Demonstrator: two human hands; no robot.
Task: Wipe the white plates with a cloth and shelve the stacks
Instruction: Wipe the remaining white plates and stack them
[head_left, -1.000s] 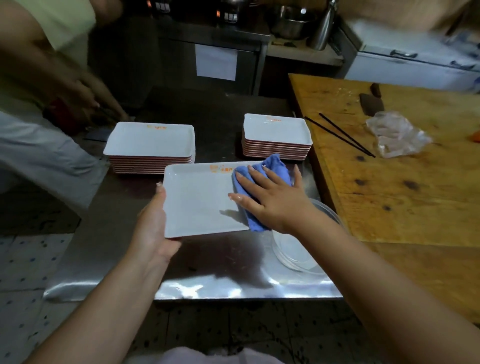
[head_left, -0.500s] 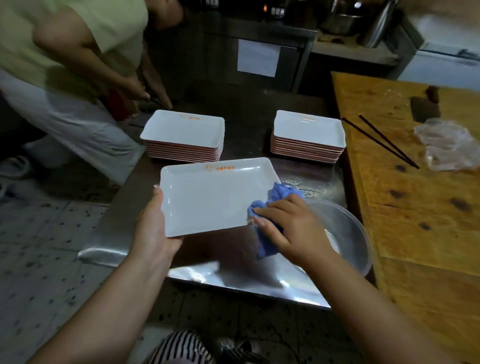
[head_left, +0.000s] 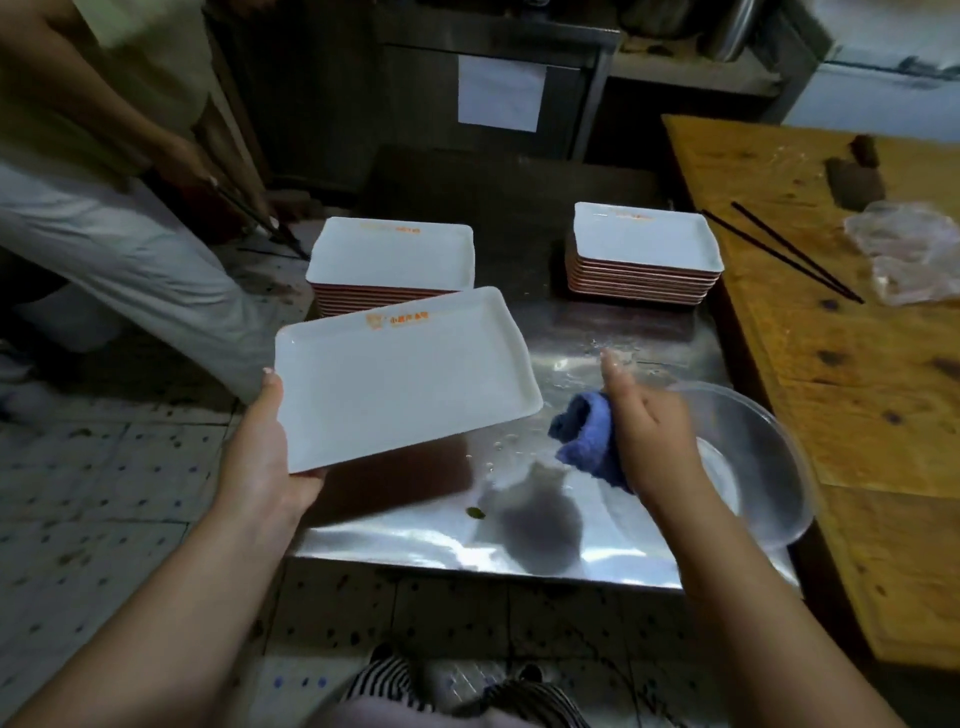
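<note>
We have one white plate (head_left: 402, 374) lifted off the steel worktop (head_left: 597, 332), held tilted by the left hand (head_left: 260, 447) at its near left corner, thumb on the rim, the other fingers hidden under the plate. The right hand (head_left: 652, 431) grips the blue cloth (head_left: 587, 439), bunched, just beside the plate's right edge and not touching it; index finger sticks out, the rest curl round the cloth.

Two stacks wait behind: the left stack (head_left: 392, 254) partly hidden by the held plate, the right stack (head_left: 644, 247) well apart near the wooden board (head_left: 831, 364). A clear bowl (head_left: 769, 467) sits under the right wrist.

Judgement: the face looks wiped, so the plate likely goes onto a stack next (which one is the wiped pile we cannot tell). To do it well:
- keep the plate level before lowering
- square its edges to the stack below
- keep the damp cloth off the clean face
- mind the person (head_left: 104, 208) working close at the far left corner
</note>
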